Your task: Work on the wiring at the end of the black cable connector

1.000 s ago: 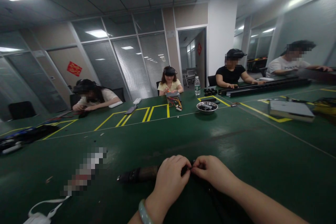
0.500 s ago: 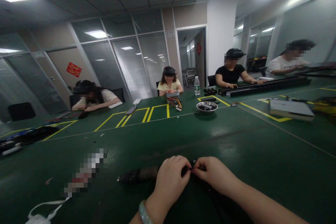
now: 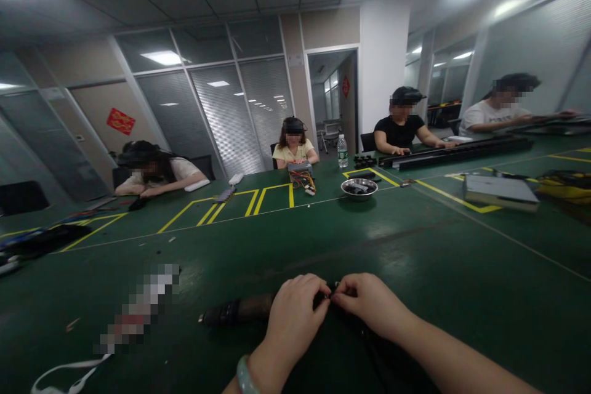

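Observation:
My left hand (image 3: 298,311) and my right hand (image 3: 372,305) meet over the green tabletop, fingertips almost touching. Both are closed in a pinch around something small and dark that I cannot make out. Under and beside my left hand lies a dark cylindrical tool with a short metal tip (image 3: 237,311), pointing left; it resembles an electric screwdriver, and my hand covers its right end. A dark cord (image 3: 369,345) shows faintly below my right hand. A pale green bangle (image 3: 246,375) circles my left wrist.
A blurred-out strip with a white lanyard (image 3: 74,375) lies at left. Farther off stand a metal bowl of dark parts (image 3: 359,189), a water bottle (image 3: 342,152) and a flat metal box (image 3: 501,192). Yellow tape (image 3: 256,203) marks the green table (image 3: 258,246). Several people sit across it.
The view has shifted slightly, so most things sit a little farther left. My hands keep their pinch close together, with only a slight movement of the fingers.

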`<state>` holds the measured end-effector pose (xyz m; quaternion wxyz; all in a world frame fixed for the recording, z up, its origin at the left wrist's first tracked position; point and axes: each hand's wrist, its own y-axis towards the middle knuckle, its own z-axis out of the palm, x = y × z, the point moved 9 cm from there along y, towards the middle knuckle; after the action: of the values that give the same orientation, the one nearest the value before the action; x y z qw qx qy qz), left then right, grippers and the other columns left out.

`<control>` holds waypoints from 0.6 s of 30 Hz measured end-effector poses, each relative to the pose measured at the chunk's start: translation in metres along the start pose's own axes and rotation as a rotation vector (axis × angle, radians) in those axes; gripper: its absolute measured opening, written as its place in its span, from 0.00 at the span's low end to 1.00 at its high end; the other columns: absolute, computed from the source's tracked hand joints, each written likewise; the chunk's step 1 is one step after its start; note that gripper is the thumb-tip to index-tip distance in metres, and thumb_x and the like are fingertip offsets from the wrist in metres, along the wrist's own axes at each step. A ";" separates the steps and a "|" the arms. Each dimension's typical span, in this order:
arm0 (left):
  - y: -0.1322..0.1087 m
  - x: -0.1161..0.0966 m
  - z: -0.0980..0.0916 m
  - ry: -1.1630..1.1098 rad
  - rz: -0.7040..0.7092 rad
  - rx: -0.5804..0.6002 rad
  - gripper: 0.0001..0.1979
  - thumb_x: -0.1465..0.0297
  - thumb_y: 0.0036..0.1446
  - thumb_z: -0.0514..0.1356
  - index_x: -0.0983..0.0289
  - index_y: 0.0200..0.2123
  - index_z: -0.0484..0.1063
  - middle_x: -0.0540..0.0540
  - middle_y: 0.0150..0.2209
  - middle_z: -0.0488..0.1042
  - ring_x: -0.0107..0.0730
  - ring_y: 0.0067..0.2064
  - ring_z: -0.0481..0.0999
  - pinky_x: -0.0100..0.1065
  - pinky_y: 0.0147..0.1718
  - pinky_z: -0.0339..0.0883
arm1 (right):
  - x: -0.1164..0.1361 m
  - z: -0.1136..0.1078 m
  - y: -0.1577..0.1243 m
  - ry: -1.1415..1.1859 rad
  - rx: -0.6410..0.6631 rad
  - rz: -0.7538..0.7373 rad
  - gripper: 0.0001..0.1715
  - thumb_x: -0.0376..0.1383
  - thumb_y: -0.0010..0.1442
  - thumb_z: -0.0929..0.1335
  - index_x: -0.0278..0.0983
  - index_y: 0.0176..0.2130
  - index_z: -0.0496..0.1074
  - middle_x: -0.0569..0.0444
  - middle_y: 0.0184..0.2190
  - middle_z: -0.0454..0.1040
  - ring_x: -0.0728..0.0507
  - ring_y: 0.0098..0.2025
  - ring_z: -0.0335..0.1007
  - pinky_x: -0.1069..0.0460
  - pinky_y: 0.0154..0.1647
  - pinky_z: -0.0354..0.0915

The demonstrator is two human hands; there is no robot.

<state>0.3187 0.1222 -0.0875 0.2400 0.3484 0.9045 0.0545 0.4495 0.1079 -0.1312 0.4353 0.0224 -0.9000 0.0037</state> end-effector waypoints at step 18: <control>-0.002 0.001 -0.002 0.013 -0.002 -0.012 0.07 0.74 0.54 0.58 0.57 0.37 0.69 0.47 0.39 0.73 0.34 0.42 0.70 0.36 0.44 0.60 | -0.002 0.002 0.002 0.018 0.013 0.007 0.11 0.41 0.58 0.68 0.37 0.32 0.78 0.56 0.24 0.77 0.49 0.25 0.69 0.57 0.26 0.57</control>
<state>0.3163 0.1213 -0.0865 0.2361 0.3457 0.9061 0.0618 0.4495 0.1102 -0.1339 0.4430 0.0220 -0.8962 0.0115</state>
